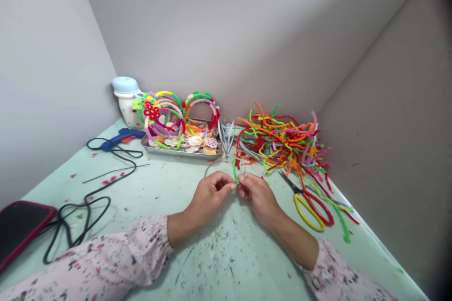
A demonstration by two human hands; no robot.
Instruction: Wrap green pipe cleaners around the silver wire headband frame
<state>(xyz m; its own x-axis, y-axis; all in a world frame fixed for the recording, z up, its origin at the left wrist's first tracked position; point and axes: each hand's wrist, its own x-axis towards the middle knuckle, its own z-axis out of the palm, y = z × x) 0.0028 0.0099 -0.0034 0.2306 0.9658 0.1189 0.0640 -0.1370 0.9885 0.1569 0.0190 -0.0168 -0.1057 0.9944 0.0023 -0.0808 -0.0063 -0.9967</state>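
Just above the table's middle, my left hand (216,194) pinches a short green pipe cleaner (235,169) between thumb and forefinger. Fingertip to fingertip with it, my right hand (259,196) is closed on the same pipe cleaner from the other side. The green piece stands up from the fingertips; its lower end is hidden by them. Behind the hands lies a thin grey band curved into an arc (212,165). A red pipe cleaner (238,155) stands just beyond the green one, and whether they touch I cannot tell.
A metal tray (183,153) holds shells and several fuzzy headbands (164,124). A heap of coloured pipe cleaners (282,138) lies at back right, with scissors (307,204) before it. On the left are a lidded cup (129,106), blue glue gun (122,138), black cable (86,203) and phone (24,230).
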